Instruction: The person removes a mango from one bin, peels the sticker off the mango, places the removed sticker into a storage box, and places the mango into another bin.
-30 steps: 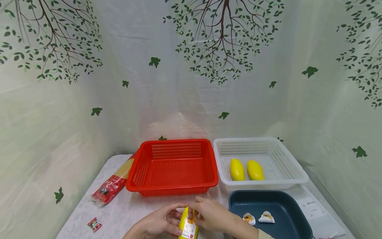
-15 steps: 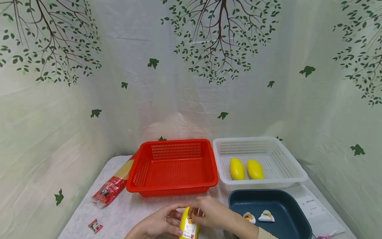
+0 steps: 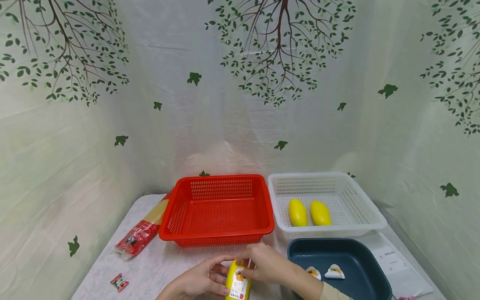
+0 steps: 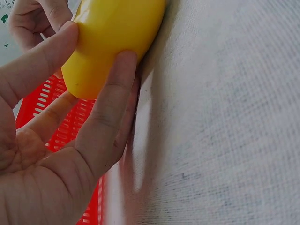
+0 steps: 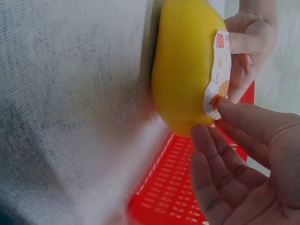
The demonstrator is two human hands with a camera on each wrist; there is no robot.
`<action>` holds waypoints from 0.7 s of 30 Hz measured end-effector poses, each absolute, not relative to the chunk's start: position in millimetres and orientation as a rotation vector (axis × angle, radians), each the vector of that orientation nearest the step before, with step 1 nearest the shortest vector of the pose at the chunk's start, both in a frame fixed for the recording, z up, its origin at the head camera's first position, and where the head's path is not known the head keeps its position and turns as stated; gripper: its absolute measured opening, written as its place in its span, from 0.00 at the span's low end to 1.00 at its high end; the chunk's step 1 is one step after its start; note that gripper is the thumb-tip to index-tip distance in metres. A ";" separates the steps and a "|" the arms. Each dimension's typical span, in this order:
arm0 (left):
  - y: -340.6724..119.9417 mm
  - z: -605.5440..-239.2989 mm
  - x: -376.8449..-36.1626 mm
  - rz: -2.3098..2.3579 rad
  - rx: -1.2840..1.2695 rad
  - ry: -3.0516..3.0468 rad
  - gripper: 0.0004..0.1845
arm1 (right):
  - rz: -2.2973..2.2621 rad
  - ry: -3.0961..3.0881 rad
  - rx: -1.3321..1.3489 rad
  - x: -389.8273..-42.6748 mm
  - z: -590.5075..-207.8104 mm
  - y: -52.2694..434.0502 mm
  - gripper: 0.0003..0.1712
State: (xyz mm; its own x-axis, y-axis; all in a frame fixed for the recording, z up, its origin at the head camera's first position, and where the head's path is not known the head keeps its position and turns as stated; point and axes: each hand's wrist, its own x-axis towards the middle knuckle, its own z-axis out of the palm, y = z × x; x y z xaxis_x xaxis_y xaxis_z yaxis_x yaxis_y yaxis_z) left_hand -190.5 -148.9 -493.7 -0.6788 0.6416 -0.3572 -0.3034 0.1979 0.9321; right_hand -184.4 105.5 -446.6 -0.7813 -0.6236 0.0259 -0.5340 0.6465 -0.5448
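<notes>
Low in the middle of the head view, a yellow mango lies on the cloth with a printed white sticker on its upper face. My left hand holds the mango from the left, thumb and fingers on its sides. From the other side, my right hand has its thumb on the far end of the sticker and pinches there. The right wrist view shows the sticker with a wavy edge, while the mango's rounded tip touches my fingers. In the left wrist view my palm stays off the mango.
Behind my hands stands a red basket; a white basket beside it holds two mangoes. At right, a dark blue tray contains two curled stickers. A red-and-tan packet and a small wrapped candy lie left.
My right fingers have shifted slightly at the sticker's far end, from curled over it to the thumb along its right edge. My left hand and the mango are nearly still.
</notes>
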 end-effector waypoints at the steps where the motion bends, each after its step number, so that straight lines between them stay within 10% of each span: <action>1: -148.8 -493.3 -190.7 1.583 0.326 1.721 0.40 | -0.803 2.707 -0.958 -184.0 -446.3 106.0 0.13; 21: -150.1 -497.0 -189.8 1.553 0.273 1.743 0.41 | -0.834 2.739 -0.910 -184.0 -447.9 102.9 0.05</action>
State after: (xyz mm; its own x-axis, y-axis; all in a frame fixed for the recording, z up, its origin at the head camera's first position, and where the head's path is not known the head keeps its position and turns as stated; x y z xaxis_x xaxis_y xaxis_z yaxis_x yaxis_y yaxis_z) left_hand -189.8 -150.1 -497.0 -0.6802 0.6166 -0.3964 -0.3228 0.2336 0.9172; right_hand -184.0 102.9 -447.9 -0.8079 -0.5877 0.0426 -0.5118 0.6641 -0.5450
